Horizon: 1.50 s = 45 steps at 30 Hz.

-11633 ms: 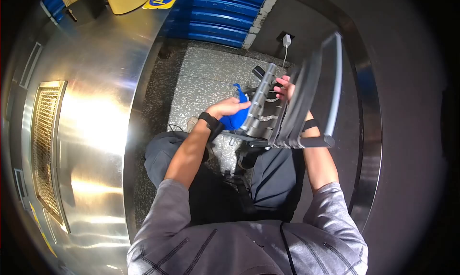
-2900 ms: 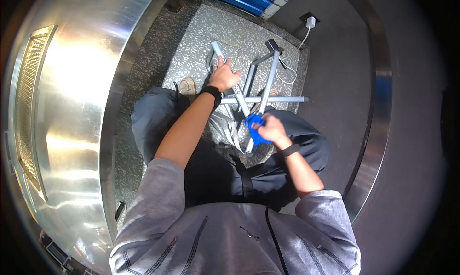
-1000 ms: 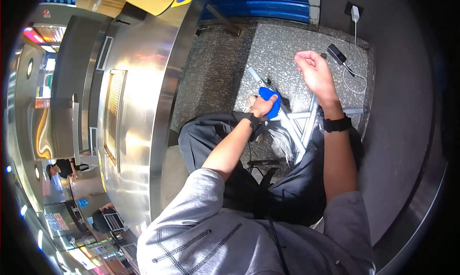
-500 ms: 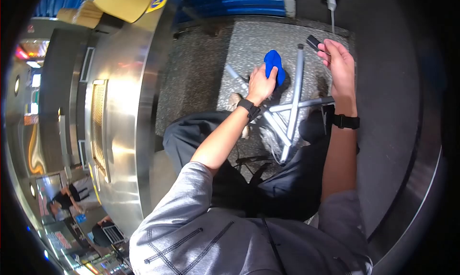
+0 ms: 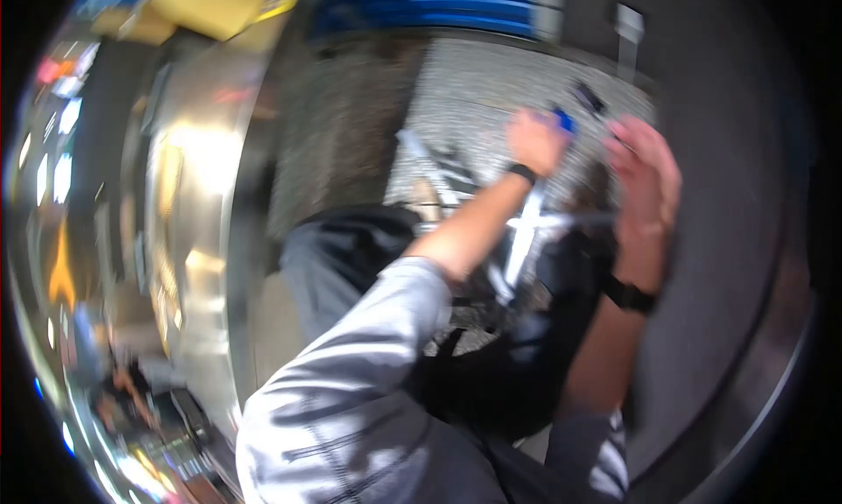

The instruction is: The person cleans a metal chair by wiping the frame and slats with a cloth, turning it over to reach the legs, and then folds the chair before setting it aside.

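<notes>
The left hand (image 5: 537,142) is clamping a blue cloth (image 5: 564,120), which is protruding past the fingers toward the right hand (image 5: 647,166). The right hand is holding its fingers curled; blur is preventing me from telling whether they are meeting. The metal frame (image 5: 524,230) is lying nearer the person (image 5: 377,364) than the cloth, its bright tube pointing lengthwise toward the left hand, the closer one. A crossbar (image 5: 570,221) is running sideways.

Blurred hands (image 5: 537,142), blue cloth (image 5: 564,121) apparently part hidden, metal frame (image 5: 524,232) smeared, blue shutter (image 5: 430,2) cropped
</notes>
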### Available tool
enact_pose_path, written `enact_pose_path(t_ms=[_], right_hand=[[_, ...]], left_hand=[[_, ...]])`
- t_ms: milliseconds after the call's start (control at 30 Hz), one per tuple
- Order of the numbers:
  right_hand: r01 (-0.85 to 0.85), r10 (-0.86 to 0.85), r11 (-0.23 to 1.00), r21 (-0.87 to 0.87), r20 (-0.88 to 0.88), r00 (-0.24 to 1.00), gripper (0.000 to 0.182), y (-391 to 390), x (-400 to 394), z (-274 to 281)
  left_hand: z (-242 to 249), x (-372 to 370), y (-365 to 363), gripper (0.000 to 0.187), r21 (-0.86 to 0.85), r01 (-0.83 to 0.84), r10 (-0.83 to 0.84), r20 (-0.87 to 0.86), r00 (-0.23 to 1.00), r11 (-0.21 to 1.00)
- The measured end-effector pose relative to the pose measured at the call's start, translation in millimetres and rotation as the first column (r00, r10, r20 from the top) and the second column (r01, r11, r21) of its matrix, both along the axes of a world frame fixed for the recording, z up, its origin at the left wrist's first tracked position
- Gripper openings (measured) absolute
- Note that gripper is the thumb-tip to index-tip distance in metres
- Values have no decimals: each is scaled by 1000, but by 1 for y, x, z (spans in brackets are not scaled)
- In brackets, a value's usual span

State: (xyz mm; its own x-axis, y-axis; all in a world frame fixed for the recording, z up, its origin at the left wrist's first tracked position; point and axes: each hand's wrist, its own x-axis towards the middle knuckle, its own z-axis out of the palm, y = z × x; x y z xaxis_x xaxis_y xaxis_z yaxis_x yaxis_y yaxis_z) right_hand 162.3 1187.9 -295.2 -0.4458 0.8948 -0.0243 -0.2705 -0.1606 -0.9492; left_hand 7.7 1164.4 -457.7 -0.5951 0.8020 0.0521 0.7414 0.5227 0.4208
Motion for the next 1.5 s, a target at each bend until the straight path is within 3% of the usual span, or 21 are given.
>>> enact_pose_path(t_ms=[33,67,100,200,300,367,467,500,533,567,600,633,667,733,867,933,1033,1133,1267,1333,1500], right_hand=[[78,-56,984,-158,143,988,36,6,-5,0],[59,-41,959,-278,71,997,41,18,-3,-13],[114,-67,937,-331,151,986,45,13,-10,0],[39,-13,947,-318,83,996,50,19,-21,-13],[31,-1,952,-304,99,995,48,7,-28,5],[17,12,948,-317,90,996,48,1,-35,9],[-3,21,945,-328,49,999,45,-3,-38,8],[-24,34,943,-332,27,999,44,-3,-40,7],[-20,29,947,-322,25,999,43,0,-36,7],[-59,63,997,-59,69,996,44,-4,-31,2],[-107,75,971,212,150,986,45,-8,-27,-1],[-80,77,996,41,74,994,41,-11,-29,5],[-62,61,990,-127,-18,998,38,-12,-33,12],[0,6,985,-171,37,999,33,-16,-43,20],[18,5,988,-155,145,989,31,-23,-44,31],[28,-2,987,-161,163,987,31,-15,-40,33],[71,-45,983,-168,152,987,30,-12,-36,31],[99,-68,981,-164,183,981,30,-8,-37,31],[80,-54,986,-145,172,984,30,-15,-41,29],[60,-35,990,-127,186,982,30,-14,-44,28],[65,-36,985,-162,172,984,24,-19,-48,26]], left_hand=[[-4,-1,2,30,-14,100,-101,-72,992,995],[-82,-5,11,19,156,120,-98,-141,985,980],[-59,1,1,14,228,85,-88,3,996,970],[-45,4,-7,12,317,168,-158,-58,986,933],[-16,9,-18,32,444,-98,-44,298,953,891],[-22,11,-10,47,366,-383,96,604,791,848],[-47,27,0,62,409,-448,283,404,870,795],[-68,21,8,58,180,-462,405,280,870,868],[-109,7,18,64,151,-301,211,432,877,942],[-133,10,29,61,186,-317,236,360,903,930],[-94,3,26,52,60,-230,177,466,867,971],[-86,0,24,45,86,-93,61,325,944,992],[-78,-17,30,43,56,85,-101,447,889,995],[-96,-34,41,50,13,31,-33,462,886,999],[-93,-48,36,60,-111,-8,58,451,890,994],[-46,-33,21,61,-147,-76,138,478,868,986],[-31,-18,-2,61,-243,-75,187,483,855,967],[-31,0,-42,69,-307,24,150,529,835,951],[-18,33,-96,70,-458,178,11,380,925,871],[-19,49,-110,69,-465,165,-76,205,976,870],[-30,49,-107,66,-462,148,-65,190,980,875]])
